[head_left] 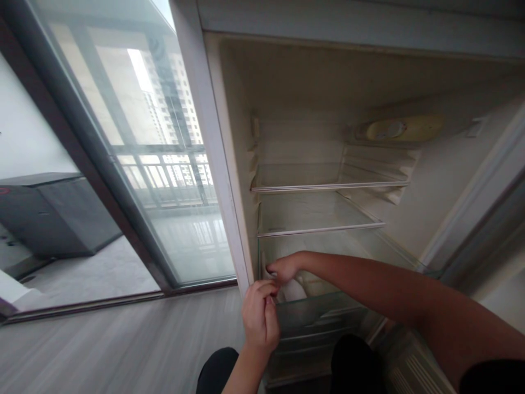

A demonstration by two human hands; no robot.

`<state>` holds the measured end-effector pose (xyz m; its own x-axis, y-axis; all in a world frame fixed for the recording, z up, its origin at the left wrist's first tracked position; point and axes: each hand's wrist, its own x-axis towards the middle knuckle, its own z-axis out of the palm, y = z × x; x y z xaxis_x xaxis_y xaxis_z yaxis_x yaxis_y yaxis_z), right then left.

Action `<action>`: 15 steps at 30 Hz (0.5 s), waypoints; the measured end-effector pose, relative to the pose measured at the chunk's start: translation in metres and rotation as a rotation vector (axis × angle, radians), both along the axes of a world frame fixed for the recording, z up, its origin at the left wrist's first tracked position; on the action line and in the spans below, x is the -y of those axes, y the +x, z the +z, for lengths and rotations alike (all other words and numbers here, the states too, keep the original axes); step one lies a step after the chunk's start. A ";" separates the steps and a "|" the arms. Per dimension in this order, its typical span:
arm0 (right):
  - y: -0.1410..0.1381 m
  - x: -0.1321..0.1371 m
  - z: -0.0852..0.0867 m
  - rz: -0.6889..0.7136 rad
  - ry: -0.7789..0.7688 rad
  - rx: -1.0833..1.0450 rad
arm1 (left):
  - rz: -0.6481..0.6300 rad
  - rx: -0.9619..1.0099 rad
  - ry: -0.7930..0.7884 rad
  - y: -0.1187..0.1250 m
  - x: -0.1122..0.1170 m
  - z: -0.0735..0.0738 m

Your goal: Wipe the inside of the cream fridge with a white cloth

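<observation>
Near the front left corner of the lower glass shelf (326,289), the left grip (261,316) is curled, with the thumb beside the bent fingers; whether it pinches anything cannot be determined. Just behind and to the right of it, the right grip (284,269) has bent, partly hidden fingers; whether it is closed on the white item (294,291) cannot be determined. The white item shows just below the right grip and to the right of the left grip. It is plain and rounded in outline; its material is unclear. Above the right grip, two upper glass shelves (303,210) with pale front trim span the refrigerator interior (303,126).
</observation>
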<state>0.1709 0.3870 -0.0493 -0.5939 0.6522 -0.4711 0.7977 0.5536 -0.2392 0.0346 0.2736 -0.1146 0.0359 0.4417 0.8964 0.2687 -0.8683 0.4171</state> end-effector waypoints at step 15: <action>0.007 -0.020 -0.034 -0.171 0.220 -0.401 | 0.024 -0.018 -0.004 -0.001 0.000 0.000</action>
<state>0.1783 0.4072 -0.0834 -0.5764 0.8144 -0.0675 0.7505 0.4948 -0.4382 0.0337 0.2738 -0.1150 0.0419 0.4466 0.8937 0.2968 -0.8597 0.4157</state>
